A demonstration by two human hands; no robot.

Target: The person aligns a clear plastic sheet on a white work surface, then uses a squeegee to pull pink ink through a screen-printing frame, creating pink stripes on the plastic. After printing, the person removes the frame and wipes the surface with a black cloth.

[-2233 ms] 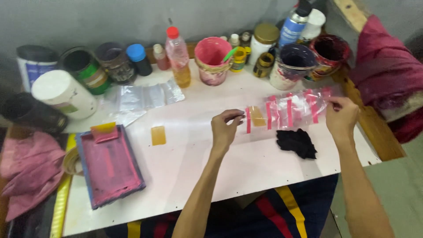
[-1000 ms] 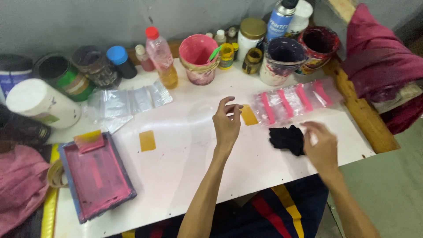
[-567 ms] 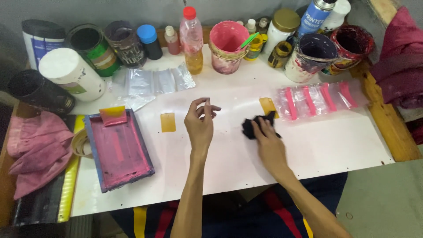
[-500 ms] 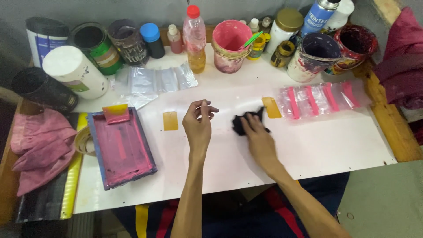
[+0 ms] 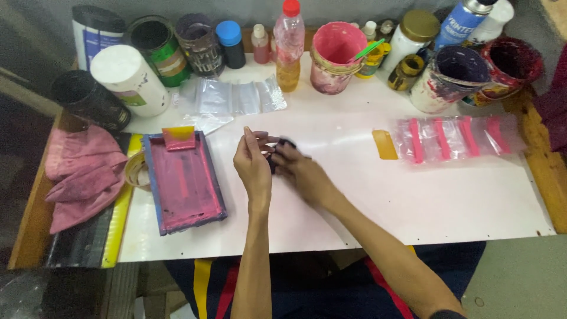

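Both hands meeting mid-bench, right hand (image 5: 301,168) clenched on a black cloth (image 5: 282,146), left hand (image 5: 253,162) touching it, fingers loosely raised, pink-stained bucket (image 5: 335,56) holding a green stick (image 5: 368,49), dark-lined paint pot (image 5: 449,77) behind

Clear pink-striped packets (image 5: 458,137) lie right; clear plastic bags (image 5: 233,97) lie behind.

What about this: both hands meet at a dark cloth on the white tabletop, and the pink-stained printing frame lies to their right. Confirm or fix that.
One detail is wrong. In the head view the left hand and right hand do meet at the small dark cloth on the white tabletop, but the pink-stained printing frame lies to their left, not right.
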